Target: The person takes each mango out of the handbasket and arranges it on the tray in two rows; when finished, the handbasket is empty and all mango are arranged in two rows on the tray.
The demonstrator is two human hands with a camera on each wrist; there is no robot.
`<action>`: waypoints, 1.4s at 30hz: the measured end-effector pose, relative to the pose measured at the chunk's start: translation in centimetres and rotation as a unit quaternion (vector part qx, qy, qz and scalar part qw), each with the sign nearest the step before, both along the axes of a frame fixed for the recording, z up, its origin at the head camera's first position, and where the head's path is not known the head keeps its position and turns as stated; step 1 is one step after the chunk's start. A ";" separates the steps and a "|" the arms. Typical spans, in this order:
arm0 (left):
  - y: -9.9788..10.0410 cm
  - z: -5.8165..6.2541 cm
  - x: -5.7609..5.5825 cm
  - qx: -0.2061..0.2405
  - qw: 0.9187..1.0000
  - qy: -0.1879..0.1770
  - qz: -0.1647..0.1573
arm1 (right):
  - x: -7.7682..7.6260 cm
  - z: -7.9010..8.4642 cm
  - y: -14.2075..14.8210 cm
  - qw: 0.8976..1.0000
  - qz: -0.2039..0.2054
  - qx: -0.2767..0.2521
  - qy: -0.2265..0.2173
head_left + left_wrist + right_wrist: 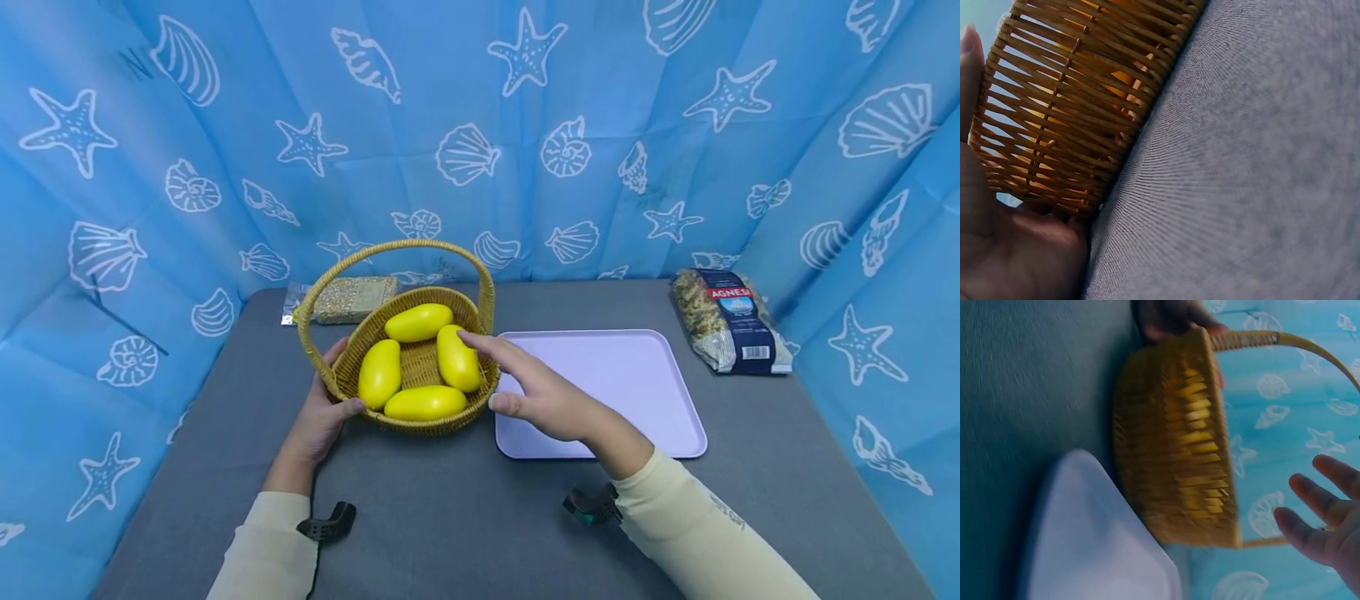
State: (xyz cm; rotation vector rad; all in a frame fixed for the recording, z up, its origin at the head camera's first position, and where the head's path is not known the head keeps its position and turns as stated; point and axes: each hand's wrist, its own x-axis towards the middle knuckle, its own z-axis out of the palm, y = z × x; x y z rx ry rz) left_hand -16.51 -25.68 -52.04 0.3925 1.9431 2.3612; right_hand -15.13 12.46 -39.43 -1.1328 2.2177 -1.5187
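A wicker basket (431, 427) with a tall arched handle holds several yellow mangoes (424, 403) around its inner wall. At its left side, my left hand (321, 421) grips the basket, thumb at the rim and fingers around the outside. The left wrist view shows that hand (1022, 250) against the woven wall (1054, 119), low by the table. My right hand (551, 396) hovers near the basket's right rim with nothing in it, partly over a lilac tray (630, 392). Its fingers are spread in the right wrist view, where the hand (1335, 531) appears beside the basket (1166, 450).
Behind the basket at the back left lies a clear pack of grain (348, 300). An Agnesi pasta bag (731, 321) lies at the back right, beyond the tray. Blue shell-print curtains (525, 167) surround the grey table (450, 517) at the back and sides.
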 end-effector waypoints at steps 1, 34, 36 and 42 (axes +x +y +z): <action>0.0 0.0 0.0 -0.003 1.000 0.000 0.001 | -0.1 -0.3 -0.4 1.000 0.006 -0.011 -0.010; 0.0 -0.3 0.0 -0.003 1.000 0.001 0.000 | -4.6 -3.8 -9.1 0.967 0.045 0.251 0.008; 0.0 -0.2 0.1 -0.003 1.000 -0.002 0.002 | -4.5 -3.7 -9.3 0.963 0.037 0.265 0.013; 0.1 -0.1 0.1 0.000 1.000 -0.006 0.004 | -4.3 -3.8 -9.1 0.969 0.019 0.246 0.014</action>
